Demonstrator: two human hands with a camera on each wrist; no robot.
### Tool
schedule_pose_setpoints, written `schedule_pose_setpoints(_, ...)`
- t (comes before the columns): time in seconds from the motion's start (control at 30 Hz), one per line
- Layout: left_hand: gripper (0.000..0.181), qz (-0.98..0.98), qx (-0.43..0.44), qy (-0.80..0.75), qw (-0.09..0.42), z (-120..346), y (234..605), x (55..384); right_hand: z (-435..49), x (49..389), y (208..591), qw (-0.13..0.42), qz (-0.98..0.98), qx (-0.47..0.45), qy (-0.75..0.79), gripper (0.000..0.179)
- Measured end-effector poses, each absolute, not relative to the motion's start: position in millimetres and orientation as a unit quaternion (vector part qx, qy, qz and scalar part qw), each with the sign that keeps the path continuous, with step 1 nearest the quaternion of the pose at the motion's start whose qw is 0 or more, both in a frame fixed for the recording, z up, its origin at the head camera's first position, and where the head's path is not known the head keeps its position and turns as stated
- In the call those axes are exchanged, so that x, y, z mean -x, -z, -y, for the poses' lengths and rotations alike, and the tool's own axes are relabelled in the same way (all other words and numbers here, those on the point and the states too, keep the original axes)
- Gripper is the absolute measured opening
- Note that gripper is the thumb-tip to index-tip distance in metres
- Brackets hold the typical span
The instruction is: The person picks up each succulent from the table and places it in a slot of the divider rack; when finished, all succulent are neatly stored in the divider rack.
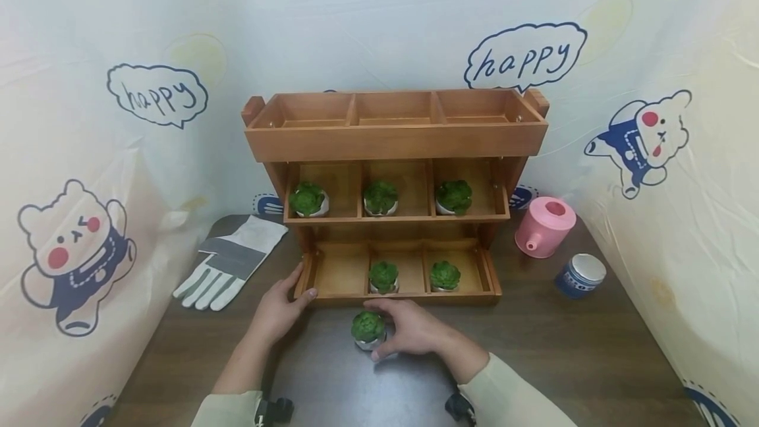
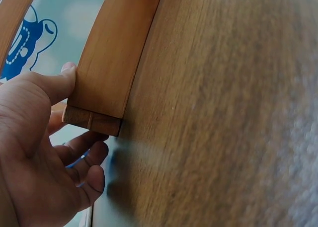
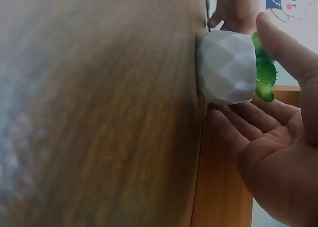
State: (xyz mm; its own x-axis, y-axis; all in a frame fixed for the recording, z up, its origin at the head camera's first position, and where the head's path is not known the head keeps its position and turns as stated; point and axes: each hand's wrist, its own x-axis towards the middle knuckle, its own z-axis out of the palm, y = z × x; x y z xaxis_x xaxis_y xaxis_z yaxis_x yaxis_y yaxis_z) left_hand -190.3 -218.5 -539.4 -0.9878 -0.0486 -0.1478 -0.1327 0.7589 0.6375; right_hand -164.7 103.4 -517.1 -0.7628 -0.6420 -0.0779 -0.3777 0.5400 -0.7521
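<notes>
A small potted succulent (image 1: 367, 327) stands on the table in front of the three-tier wooden shelf (image 1: 396, 143). My right hand (image 1: 415, 328) is beside it, thumb and fingers spread around its right side. In the right wrist view the white faceted pot (image 3: 227, 68) sits upright, fingertips right at its side and thumb stretched past the green leaves. My left hand (image 1: 279, 312) grips the left end of the shelf's bottom tier, its thumb over the front board (image 2: 112, 53). Similar succulents fill the middle tier's three compartments; two more sit in the bottom tier's middle and right ones.
Left of the shelf lies a pair of grey and white gloves (image 1: 234, 262). To the right are a pink watering can (image 1: 544, 226) and a blue jar with a white lid (image 1: 581, 275). A printed curtain (image 1: 379, 25) hangs behind and along both sides of the table (image 1: 563, 361).
</notes>
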Motion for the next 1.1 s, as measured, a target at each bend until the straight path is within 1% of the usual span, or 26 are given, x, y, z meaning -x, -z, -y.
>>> schedule_pose_setpoints(0.4, 0.080, -0.936, 0.046, -0.343, 0.059, 218.8, 539.5, 190.5, -98.4, 166.9, 514.7, 0.175, -0.861, 0.293, 0.377, 0.089)
schedule_pose_setpoints(0.77, 0.080, -0.936, 0.047, -0.343, 0.060, 217.8, 538.6, 189.2, -92.8, 166.2, 514.7, 0.169, -0.870, 0.296, 0.357, 0.071)
schedule_pose_setpoints(1.1, 0.080, -0.936, 0.045, -0.344, 0.059, 217.9, 537.5, 188.0, -90.2, 166.7, 516.3, 0.159, -0.870, 0.298, 0.359, 0.067)
